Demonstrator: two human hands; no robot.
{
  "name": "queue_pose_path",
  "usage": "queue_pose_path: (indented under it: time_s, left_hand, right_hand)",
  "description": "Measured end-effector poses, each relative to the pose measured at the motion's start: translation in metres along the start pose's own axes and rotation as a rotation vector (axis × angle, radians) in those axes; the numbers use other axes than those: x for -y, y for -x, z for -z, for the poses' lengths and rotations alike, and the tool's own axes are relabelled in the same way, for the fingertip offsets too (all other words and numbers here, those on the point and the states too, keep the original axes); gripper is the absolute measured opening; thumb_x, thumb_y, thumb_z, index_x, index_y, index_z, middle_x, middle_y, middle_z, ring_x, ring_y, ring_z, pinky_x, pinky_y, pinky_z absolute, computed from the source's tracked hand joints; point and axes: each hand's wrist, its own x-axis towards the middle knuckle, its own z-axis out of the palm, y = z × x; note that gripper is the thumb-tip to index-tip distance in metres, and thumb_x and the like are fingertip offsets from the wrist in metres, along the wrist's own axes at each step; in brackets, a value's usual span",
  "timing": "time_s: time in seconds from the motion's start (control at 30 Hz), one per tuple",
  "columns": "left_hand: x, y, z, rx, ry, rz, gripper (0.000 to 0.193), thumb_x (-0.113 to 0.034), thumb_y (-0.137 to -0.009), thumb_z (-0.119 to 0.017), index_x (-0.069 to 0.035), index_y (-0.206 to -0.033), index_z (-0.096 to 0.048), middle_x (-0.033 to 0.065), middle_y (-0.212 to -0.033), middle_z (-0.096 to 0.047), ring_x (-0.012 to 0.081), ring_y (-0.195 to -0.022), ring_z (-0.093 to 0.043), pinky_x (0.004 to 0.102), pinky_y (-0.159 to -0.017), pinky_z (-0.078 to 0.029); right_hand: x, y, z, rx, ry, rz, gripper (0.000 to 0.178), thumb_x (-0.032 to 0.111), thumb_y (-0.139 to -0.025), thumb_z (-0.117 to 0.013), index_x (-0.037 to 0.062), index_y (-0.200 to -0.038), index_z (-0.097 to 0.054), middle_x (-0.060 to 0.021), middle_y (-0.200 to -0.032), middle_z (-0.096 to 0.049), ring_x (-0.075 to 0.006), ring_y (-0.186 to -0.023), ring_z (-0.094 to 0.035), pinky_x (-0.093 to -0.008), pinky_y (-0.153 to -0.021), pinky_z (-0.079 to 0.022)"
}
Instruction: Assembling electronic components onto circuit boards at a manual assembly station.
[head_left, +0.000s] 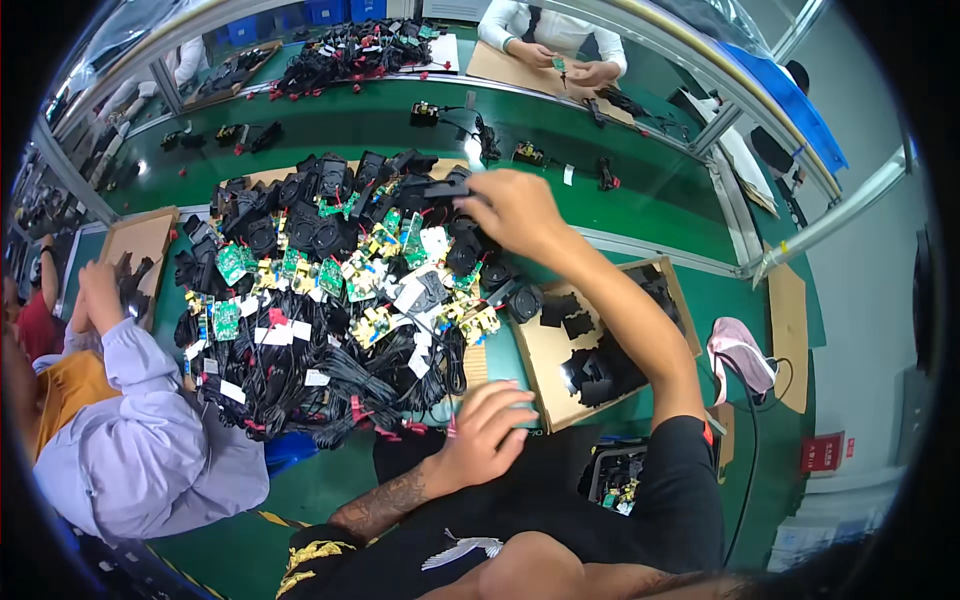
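Note:
My right hand (515, 210) reaches over the far right part of a heap and pinches a flat black plastic part (446, 190). Below it lie black plastic housings (325, 235), green circuit boards (236, 263) with yellow components, and bundled black cables (350, 385) with white tags. Close to my body, by the heap's near right edge, my left hand (485, 435) is open, with its fingers loosely bent and apart. I see nothing in it. Just right of both hands stands a shallow cardboard box (545, 385) with small black plastic pieces (605, 368) inside.
Beyond a metal rail, circuit boards with cables (425, 114) lie on a green surface (370, 125). A person opposite handles a small green board (559, 63). At my left sits a person in a lilac sleeve (150, 390). A pink cloth-like item (742, 355) lies right of the box.

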Motion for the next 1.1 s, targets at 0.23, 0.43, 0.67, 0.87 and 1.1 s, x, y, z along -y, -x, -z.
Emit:
queue_pose_path:
  time_s: [0.23, 0.43, 0.67, 0.87, 1.1]
  left_hand:
    - [-0.009, 0.021, 0.022, -0.025, -0.078, 0.113, 0.025, -0.003, -0.083, -0.070, -0.004, -0.108, -0.069, 0.0204, -0.130, -0.058, 0.0406, -0.123, -0.057, 0.0479, -0.106, -0.045]
    - [-0.028, 0.009, 0.052, -0.094, 0.088, 0.034, 0.018, -0.001, -0.088, -0.066, 0.000, -0.106, -0.066, 0.0191, -0.113, -0.067, 0.0352, -0.105, -0.068, 0.0432, -0.095, -0.054]
    - [-0.013, -0.030, 0.100, -0.178, -0.754, 0.016, 0.028, -0.006, -0.083, -0.070, -0.006, -0.112, -0.068, 0.0132, -0.121, -0.066, 0.0376, -0.120, -0.060, 0.0489, -0.099, -0.046]
    - [-0.003, -0.018, 0.101, -0.104, -0.818, 0.083, 0.031, -0.012, -0.084, -0.070, -0.007, -0.115, -0.069, 0.0098, -0.126, -0.065, 0.0349, -0.128, -0.055, 0.0511, -0.105, -0.039]
    - [-0.005, -0.026, 0.100, -0.109, -0.797, 0.165, 0.034, -0.014, -0.086, -0.070, -0.006, -0.119, -0.066, 0.0106, -0.125, -0.065, 0.0356, -0.128, -0.055, 0.0507, -0.106, -0.038]
  right_hand:
    - [0.042, 0.014, 0.113, -0.508, -0.010, 0.262, 0.020, -0.006, -0.077, -0.075, 0.0020, -0.095, -0.072, -0.0120, -0.085, -0.073, -0.0298, -0.075, -0.071, -0.0348, -0.068, -0.056]
    - [0.040, 0.047, 0.126, -0.526, 0.070, 0.257, 0.021, -0.007, -0.077, -0.073, 0.0015, -0.096, -0.072, -0.0140, -0.084, -0.072, -0.0288, -0.075, -0.072, -0.0343, -0.068, -0.057]
    - [0.007, 0.107, 0.145, -0.952, -0.272, -0.231, 0.019, 0.006, -0.102, -0.064, -0.0064, -0.116, -0.069, -0.0071, -0.089, -0.072, -0.0133, -0.077, -0.069, -0.0251, -0.069, -0.052]
    - [0.014, 0.171, 0.160, -1.175, -0.414, -0.201, 0.022, 0.013, -0.108, -0.056, -0.0073, -0.111, -0.065, -0.0153, -0.095, -0.073, -0.0163, -0.067, -0.064, -0.0278, -0.063, -0.050]
    - [0.030, 0.243, 0.156, -1.299, -0.332, -0.275, 0.024, 0.016, -0.107, -0.057, -0.0061, -0.105, -0.065, -0.0168, -0.086, -0.071, -0.0166, -0.065, -0.061, -0.0311, -0.061, -0.052]
